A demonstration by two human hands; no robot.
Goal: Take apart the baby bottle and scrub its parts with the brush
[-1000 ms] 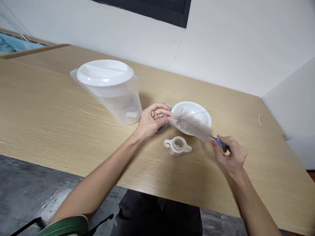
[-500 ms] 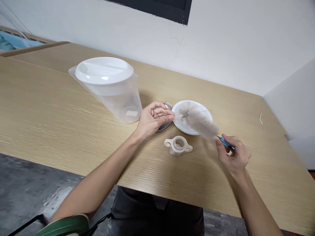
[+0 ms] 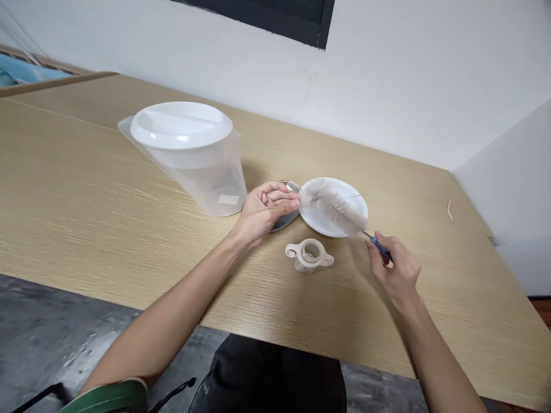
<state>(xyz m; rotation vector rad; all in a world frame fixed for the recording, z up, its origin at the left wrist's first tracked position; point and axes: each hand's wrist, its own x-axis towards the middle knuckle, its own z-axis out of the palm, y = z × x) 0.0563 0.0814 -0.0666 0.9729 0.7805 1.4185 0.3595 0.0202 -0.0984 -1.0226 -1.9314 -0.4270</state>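
My right hand (image 3: 398, 267) grips the blue handle (image 3: 382, 249) of a bottle brush. The brush's pale, fluffy head (image 3: 340, 212), smeared by motion, points left over a white plate (image 3: 358, 201). At the far end of the bristles, my left hand (image 3: 269, 209) is closed in a pinch. Whether it holds the bristle tip or a small clear piece, I cannot tell. Just in front of the plate stands a small cream cup-like piece (image 3: 310, 253) with two side handles. Partly hidden under my left hand is a round metal dish or lid (image 3: 284, 222).
A tall translucent pitcher (image 3: 206, 178) with a white lid (image 3: 181, 123) stands left of my left hand. A thin wire-like strand (image 3: 359, 195) crosses the plate's rim. A small pale bent strip (image 3: 450, 209) lies at the table's right.
My right hand has moved left with the brush, closer to my left hand. The left hand keeps its pinch in nearly the same place. The view has shifted slightly.
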